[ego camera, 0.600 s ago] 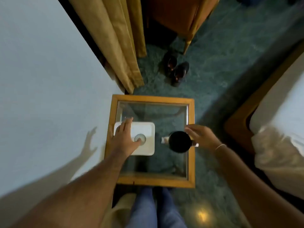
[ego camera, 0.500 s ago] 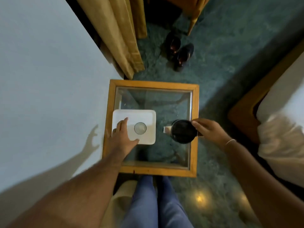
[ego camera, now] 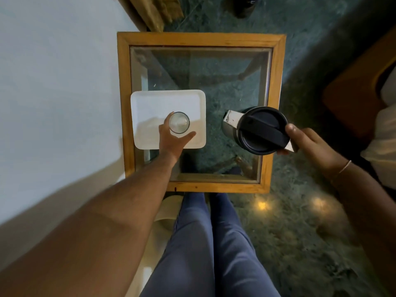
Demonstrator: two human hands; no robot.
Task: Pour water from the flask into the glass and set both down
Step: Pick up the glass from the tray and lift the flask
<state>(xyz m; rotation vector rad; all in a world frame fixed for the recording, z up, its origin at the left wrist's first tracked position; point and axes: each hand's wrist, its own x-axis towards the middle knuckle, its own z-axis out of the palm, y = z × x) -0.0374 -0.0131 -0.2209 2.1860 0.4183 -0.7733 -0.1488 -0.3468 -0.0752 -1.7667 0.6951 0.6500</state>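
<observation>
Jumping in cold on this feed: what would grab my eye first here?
The black-lidded flask on the right of the glass-topped table, gripped at its handle by the right hand. Next, the clear glass standing on the white tray at the table's left, with the left hand curled around it from the near side. Blue trouser legs fill the bottom of the view.

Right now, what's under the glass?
The glass stands on a white tray atop the glass-topped table. The left hand covers the tray beside it.
</observation>
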